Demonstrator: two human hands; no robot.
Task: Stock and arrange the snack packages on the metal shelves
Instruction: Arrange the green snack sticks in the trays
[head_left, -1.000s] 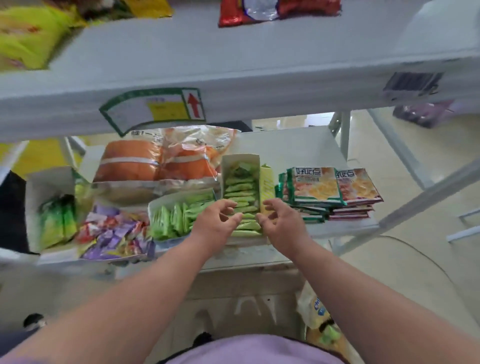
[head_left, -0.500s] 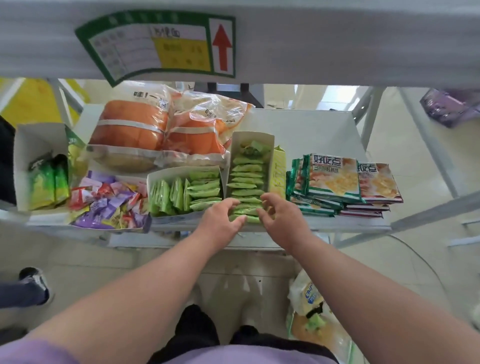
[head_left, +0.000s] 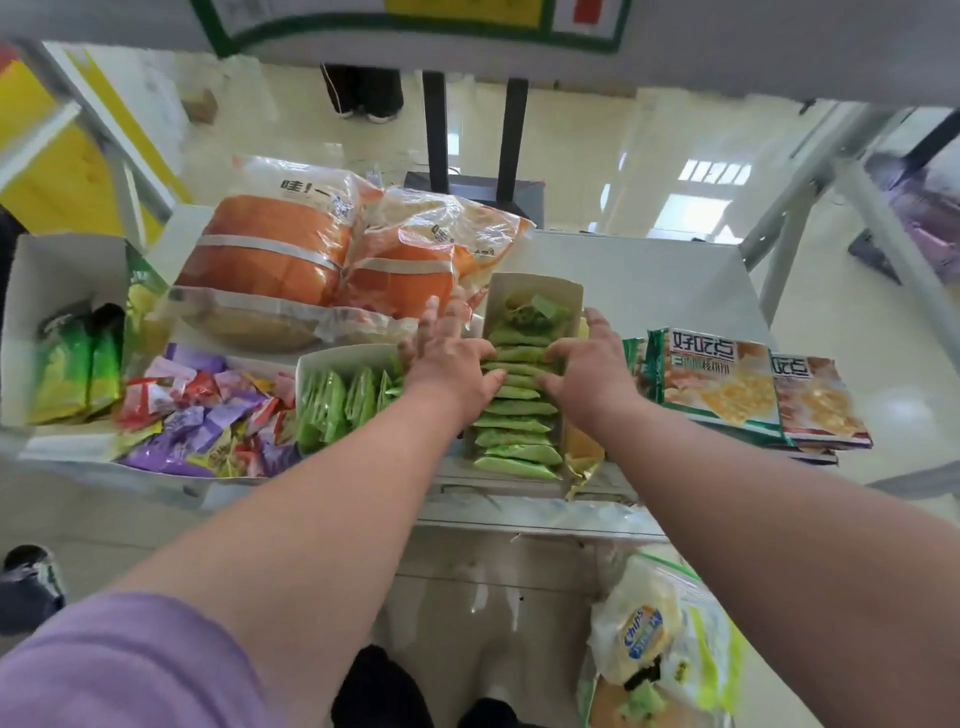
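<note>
An open cardboard box (head_left: 563, 291) stands lengthwise on the white metal shelf (head_left: 649, 275), filled with a row of green snack packets (head_left: 514, 426). My left hand (head_left: 449, 358) lies with spread fingers on the box's left side, thumb on the packets. My right hand (head_left: 587, 366) rests on the right side, fingers laid over the packets in the middle of the row. A second box of green packets (head_left: 337, 395) sits crosswise to the left, touching my left wrist.
Two large orange bread bags (head_left: 291, 260) lie behind the boxes. Loose purple and red candies (head_left: 202, 415) and a box with green bags (head_left: 78, 358) fill the left. Stacked cracker packs (head_left: 722, 384) lie right. A chips bag (head_left: 660, 639) sits below. The upper shelf edge (head_left: 779, 47) overhangs.
Both hands have slid from the near end of the green packet row farther back toward its middle, fingers spreading. My head has moved closer and lower under the upper shelf.
</note>
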